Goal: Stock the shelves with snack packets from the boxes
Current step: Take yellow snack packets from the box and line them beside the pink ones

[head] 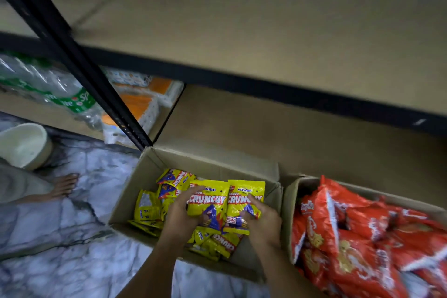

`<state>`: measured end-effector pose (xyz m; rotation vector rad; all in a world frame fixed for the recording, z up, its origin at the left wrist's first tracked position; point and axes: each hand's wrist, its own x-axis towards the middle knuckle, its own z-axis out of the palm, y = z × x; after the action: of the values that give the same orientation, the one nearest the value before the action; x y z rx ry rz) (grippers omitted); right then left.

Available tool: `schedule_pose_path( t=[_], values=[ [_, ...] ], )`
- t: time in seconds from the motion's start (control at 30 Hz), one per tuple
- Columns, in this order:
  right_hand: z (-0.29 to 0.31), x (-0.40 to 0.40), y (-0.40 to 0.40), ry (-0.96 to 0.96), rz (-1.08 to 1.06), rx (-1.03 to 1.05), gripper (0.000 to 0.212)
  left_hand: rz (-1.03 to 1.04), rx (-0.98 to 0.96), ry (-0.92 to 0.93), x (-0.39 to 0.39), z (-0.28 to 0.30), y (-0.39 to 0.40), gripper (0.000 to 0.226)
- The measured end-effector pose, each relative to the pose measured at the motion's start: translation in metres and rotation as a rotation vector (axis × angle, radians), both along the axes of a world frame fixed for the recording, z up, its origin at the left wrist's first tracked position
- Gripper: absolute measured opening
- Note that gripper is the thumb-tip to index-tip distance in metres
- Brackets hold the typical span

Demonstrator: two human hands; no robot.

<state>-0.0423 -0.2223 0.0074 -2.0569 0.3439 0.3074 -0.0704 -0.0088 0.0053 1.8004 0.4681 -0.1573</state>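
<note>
Each hand grips one upright yellow packet: left hand (180, 213), left packet (208, 203); right hand (262, 219), right packet (244, 201). Their lower halves hide behind fingers. Blur smears the red packets (350, 237).

Both forearms are bare from the bottom edge of the view up to the wrists, with no sleeve, watch or band showing. The left hand (180, 215) and the right hand (262, 221) wear no gloves or rings. At the left edge, a bare foot (63, 186) shows below a pale, light-coloured trouser leg (17, 185).
</note>
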Motion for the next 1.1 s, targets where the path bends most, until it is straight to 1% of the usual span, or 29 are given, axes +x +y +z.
schedule_pose_path(
  t=[0.17,0.27,0.37,0.47,0.6,0.73,0.9,1.1],
  values=[
    [0.157,-0.009,-0.021,-0.052,-0.003,0.117,0.049,-0.032,-0.045,-0.058,-0.006,0.155,-0.007,0.078],
    [0.256,-0.015,-0.037,-0.101,0.006,0.146,0.048,-0.04,-0.079,-0.108,-0.004,0.254,-0.018,0.075],
    [0.343,-0.019,-0.054,-0.142,-0.021,0.19,0.049,-0.085,-0.107,-0.154,0.002,0.348,-0.034,0.074],
    [0.415,-0.018,-0.073,-0.192,-0.05,0.211,0.05,-0.147,-0.135,-0.222,0.014,0.425,-0.048,0.073],
    [0.505,-0.02,-0.103,-0.282,-0.1,0.233,0.051,-0.245,-0.17,-0.307,0.035,0.509,-0.072,0.072],
    [0.574,-0.023,-0.141,-0.362,-0.194,0.277,0.05,-0.349,-0.215,-0.352,0.055,0.581,-0.104,0.069],
    [0.636,-0.019,-0.194,-0.501,-0.277,0.325,0.047,-0.461,-0.198,-0.457,0.077,0.645,-0.155,0.068],
    [0.693,0.004,-0.29,-0.654,-0.327,0.329,0.049,-0.53,-0.229,-0.551,0.103,0.702,-0.25,0.071]
  ],
)
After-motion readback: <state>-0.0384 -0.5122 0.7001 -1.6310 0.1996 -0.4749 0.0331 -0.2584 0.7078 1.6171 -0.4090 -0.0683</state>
